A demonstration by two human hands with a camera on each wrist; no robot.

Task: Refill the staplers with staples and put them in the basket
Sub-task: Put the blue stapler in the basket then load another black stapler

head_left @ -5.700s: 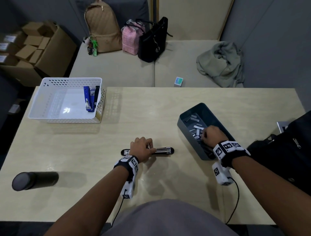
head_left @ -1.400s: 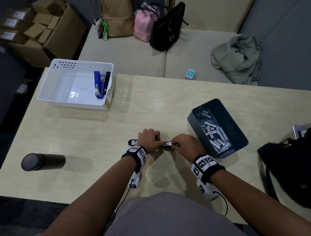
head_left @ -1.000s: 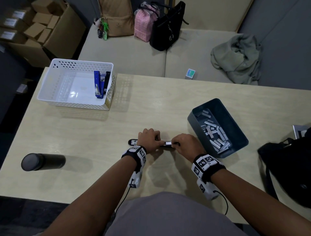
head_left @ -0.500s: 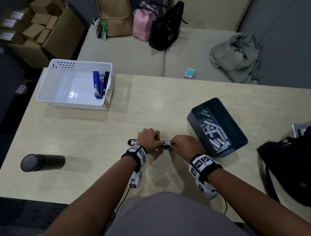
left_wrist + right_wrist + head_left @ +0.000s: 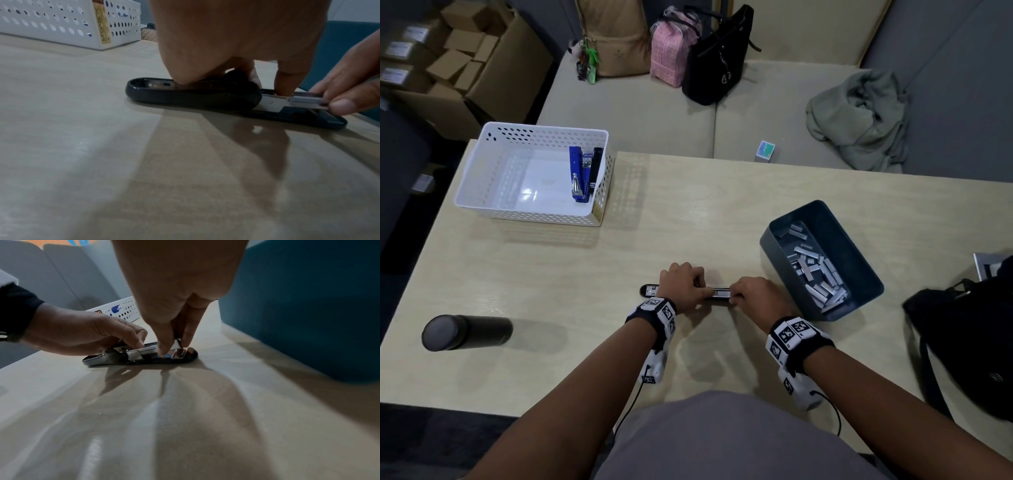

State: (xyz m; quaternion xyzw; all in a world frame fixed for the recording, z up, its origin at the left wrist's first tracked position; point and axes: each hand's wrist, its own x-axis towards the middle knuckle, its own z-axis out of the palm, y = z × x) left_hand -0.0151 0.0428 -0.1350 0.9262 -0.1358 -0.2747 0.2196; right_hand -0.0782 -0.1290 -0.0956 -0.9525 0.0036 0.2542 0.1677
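A black stapler lies opened flat on the table in front of me. My left hand grips its hinge end, thumb on the open cover. My right hand pinches a silver staple strip at the metal magazine, thumb and forefinger tips touching the rail. At the far left stands the white basket, with a blue stapler and a black one inside. A dark tray of loose staple strips sits right of my right hand.
A black bottle lies at the table's front left. A black bag rests at the right edge. Behind the table is a couch with bags and a grey garment; cardboard boxes stand far left.
My right hand left the tray and came to the stapler's magazine. Over the last second it crept slightly left along the rail; my left hand stayed put.
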